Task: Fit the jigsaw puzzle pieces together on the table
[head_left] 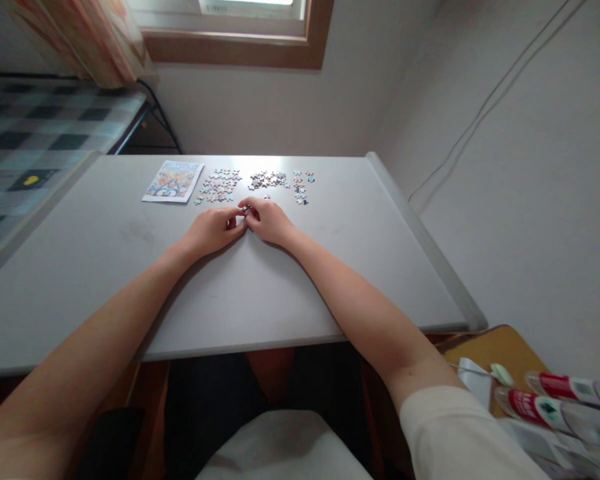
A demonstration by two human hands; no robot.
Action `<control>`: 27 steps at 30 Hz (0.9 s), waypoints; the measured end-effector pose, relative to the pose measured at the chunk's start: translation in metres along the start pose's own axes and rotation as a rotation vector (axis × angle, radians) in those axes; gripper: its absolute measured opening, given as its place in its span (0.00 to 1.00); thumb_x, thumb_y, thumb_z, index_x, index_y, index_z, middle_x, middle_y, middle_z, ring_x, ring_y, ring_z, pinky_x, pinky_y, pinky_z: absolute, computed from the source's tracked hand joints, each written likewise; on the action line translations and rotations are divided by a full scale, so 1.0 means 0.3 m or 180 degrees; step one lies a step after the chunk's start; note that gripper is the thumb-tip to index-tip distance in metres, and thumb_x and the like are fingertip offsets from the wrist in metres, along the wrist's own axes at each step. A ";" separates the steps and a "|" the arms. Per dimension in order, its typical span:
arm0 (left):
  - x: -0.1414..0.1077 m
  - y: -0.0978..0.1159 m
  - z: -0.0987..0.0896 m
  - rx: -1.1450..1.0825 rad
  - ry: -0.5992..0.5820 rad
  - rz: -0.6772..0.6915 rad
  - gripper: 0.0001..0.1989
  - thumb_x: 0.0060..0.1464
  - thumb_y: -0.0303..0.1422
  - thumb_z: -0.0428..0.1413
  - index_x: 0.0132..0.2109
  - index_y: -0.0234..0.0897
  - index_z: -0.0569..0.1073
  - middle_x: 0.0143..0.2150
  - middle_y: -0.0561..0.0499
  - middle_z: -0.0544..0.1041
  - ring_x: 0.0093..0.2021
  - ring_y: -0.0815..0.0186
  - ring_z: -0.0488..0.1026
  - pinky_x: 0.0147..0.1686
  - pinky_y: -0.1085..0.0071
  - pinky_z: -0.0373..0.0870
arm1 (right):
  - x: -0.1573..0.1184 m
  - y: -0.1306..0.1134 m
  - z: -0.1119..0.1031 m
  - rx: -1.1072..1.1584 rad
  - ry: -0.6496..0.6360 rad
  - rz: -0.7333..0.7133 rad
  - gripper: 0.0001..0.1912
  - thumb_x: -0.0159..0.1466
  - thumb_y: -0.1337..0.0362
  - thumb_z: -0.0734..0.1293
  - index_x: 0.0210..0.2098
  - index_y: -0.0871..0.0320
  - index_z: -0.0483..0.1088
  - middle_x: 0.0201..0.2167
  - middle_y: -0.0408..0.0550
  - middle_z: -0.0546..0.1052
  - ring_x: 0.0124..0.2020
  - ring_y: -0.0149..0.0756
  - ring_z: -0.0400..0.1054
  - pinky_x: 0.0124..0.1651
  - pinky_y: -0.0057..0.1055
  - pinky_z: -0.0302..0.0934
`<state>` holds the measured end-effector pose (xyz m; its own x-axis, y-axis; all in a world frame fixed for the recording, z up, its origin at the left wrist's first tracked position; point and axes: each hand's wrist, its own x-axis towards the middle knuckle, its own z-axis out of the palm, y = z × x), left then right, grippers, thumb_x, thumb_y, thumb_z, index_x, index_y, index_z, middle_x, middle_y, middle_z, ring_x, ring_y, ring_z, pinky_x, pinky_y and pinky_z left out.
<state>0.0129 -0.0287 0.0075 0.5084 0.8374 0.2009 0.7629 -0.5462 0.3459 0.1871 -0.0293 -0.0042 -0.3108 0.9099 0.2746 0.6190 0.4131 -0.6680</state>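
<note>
My left hand (215, 228) and my right hand (269, 220) meet over the middle of the white table, their fingertips together. Pinched between them are small jigsaw puzzle pieces (247, 209), partly covered by the fingers. Just beyond my hands lies a heap of loose puzzle pieces (269, 179). Left of the heap, more pieces (219, 187) are spread out in rough rows. To its right is a narrow column of pieces (300, 188). A single piece (267, 197) lies close to my right hand's fingers.
A printed picture sheet (173, 182) lies at the table's (290, 293) back left. A checked bed (55, 127) stands to the left, beneath a curtain. At the lower right, a wooden stool (510, 340) holds plastic bottles (535, 407) and a white cable.
</note>
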 end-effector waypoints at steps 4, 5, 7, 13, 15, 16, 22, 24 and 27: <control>0.001 -0.003 0.000 0.0048 -0.0023 0.0001 0.18 0.54 0.43 0.50 0.40 0.37 0.77 0.26 0.51 0.74 0.25 0.68 0.65 0.27 0.73 0.55 | 0.002 0.003 0.002 -0.0016 -0.0010 0.0002 0.19 0.60 0.68 0.58 0.48 0.58 0.72 0.36 0.46 0.76 0.36 0.33 0.66 0.45 0.30 0.59; 0.001 -0.003 0.000 0.0052 -0.0023 0.0001 0.18 0.54 0.43 0.50 0.39 0.37 0.77 0.25 0.51 0.73 0.25 0.68 0.65 0.27 0.73 0.55 | 0.003 0.004 0.002 -0.0020 -0.0011 0.0001 0.19 0.60 0.68 0.58 0.48 0.58 0.72 0.36 0.46 0.76 0.36 0.33 0.66 0.45 0.30 0.59; 0.000 -0.003 -0.001 0.0044 -0.0019 -0.0004 0.18 0.54 0.43 0.50 0.38 0.37 0.77 0.25 0.51 0.73 0.25 0.68 0.65 0.27 0.73 0.55 | 0.004 0.005 0.004 -0.0029 -0.0011 0.0005 0.19 0.60 0.68 0.58 0.48 0.58 0.72 0.36 0.46 0.76 0.36 0.33 0.66 0.45 0.30 0.59; -0.001 -0.005 0.000 0.0019 -0.0012 -0.0006 0.18 0.54 0.43 0.50 0.39 0.36 0.77 0.24 0.52 0.72 0.24 0.69 0.63 0.27 0.73 0.56 | 0.005 0.002 0.004 0.0020 -0.0012 -0.0034 0.17 0.60 0.70 0.58 0.46 0.58 0.72 0.35 0.46 0.75 0.36 0.33 0.66 0.45 0.30 0.58; -0.001 -0.008 0.002 0.0022 -0.0008 -0.0005 0.18 0.54 0.44 0.50 0.39 0.36 0.77 0.24 0.52 0.72 0.24 0.69 0.63 0.27 0.73 0.55 | 0.004 0.002 0.003 0.0044 -0.0015 -0.0055 0.17 0.60 0.70 0.58 0.46 0.59 0.72 0.35 0.46 0.75 0.36 0.32 0.65 0.45 0.30 0.58; 0.000 -0.009 0.002 0.0021 -0.0009 0.0001 0.18 0.54 0.44 0.50 0.39 0.36 0.77 0.24 0.52 0.72 0.24 0.69 0.63 0.27 0.73 0.55 | 0.004 0.001 0.003 0.0044 -0.0018 -0.0059 0.17 0.60 0.70 0.58 0.46 0.59 0.72 0.35 0.46 0.75 0.36 0.32 0.65 0.45 0.30 0.58; 0.000 -0.007 0.000 0.0041 -0.0035 -0.0034 0.19 0.53 0.44 0.49 0.40 0.37 0.77 0.24 0.52 0.72 0.25 0.68 0.63 0.28 0.73 0.56 | 0.007 0.005 0.009 -0.0055 -0.0027 -0.0044 0.18 0.60 0.70 0.58 0.47 0.58 0.71 0.38 0.47 0.75 0.38 0.33 0.66 0.46 0.29 0.58; 0.001 -0.006 0.000 0.0040 -0.0031 -0.0034 0.19 0.53 0.45 0.49 0.40 0.37 0.77 0.24 0.52 0.71 0.25 0.68 0.62 0.28 0.73 0.56 | 0.009 0.007 0.011 -0.0064 -0.0023 -0.0049 0.18 0.60 0.70 0.58 0.47 0.58 0.71 0.38 0.47 0.75 0.38 0.33 0.66 0.46 0.29 0.58; 0.002 -0.011 0.003 0.0043 -0.0030 -0.0009 0.19 0.53 0.45 0.49 0.40 0.36 0.77 0.24 0.52 0.71 0.24 0.69 0.62 0.28 0.73 0.56 | 0.010 0.007 0.011 -0.0042 -0.0014 -0.0050 0.17 0.60 0.70 0.58 0.46 0.58 0.71 0.37 0.47 0.75 0.38 0.33 0.66 0.46 0.29 0.58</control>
<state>0.0111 -0.0263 0.0058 0.5100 0.8387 0.1913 0.7696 -0.5442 0.3340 0.1852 -0.0258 -0.0071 -0.3239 0.9031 0.2819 0.6234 0.4278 -0.6545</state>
